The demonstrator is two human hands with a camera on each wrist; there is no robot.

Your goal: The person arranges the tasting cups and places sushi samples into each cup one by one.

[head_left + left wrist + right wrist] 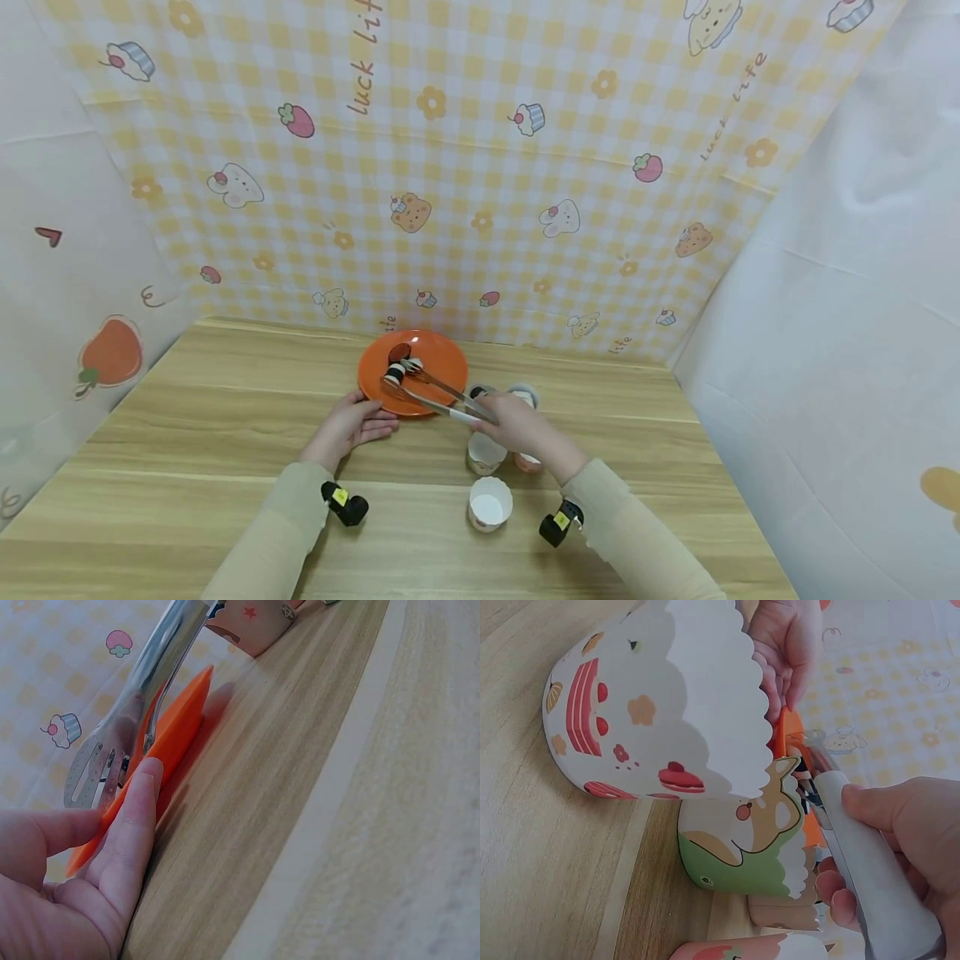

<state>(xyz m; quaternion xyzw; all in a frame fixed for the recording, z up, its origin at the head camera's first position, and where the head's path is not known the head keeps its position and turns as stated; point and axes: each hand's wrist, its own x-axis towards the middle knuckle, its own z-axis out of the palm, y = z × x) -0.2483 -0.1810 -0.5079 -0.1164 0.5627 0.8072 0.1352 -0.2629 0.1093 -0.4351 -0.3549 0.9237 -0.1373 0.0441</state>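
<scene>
My left hand [354, 425] grips the near-left rim of an orange plate [446, 358], thumb above and fingers below in the left wrist view. In my right hand [517, 425] is a pair of metal tongs [438, 406] with pale handle grips [870, 862]. Their slotted tips are spread over the plate, around a small black-and-white piece [395, 373] that looks like a sandwich cookie. Whether they touch it I cannot tell. A dark reddish-brown round piece [400, 352] lies behind it, and a whitish piece is partly hidden by a tong tip.
Several paper baking cups stand right of the plate: a white one [490, 504] nearest me, a dog-patterned green one [735, 832] behind it, others partly under my right hand. One back cup [480, 390] holds something dark. A checked cloth [480, 167] hangs behind the wooden table [187, 417].
</scene>
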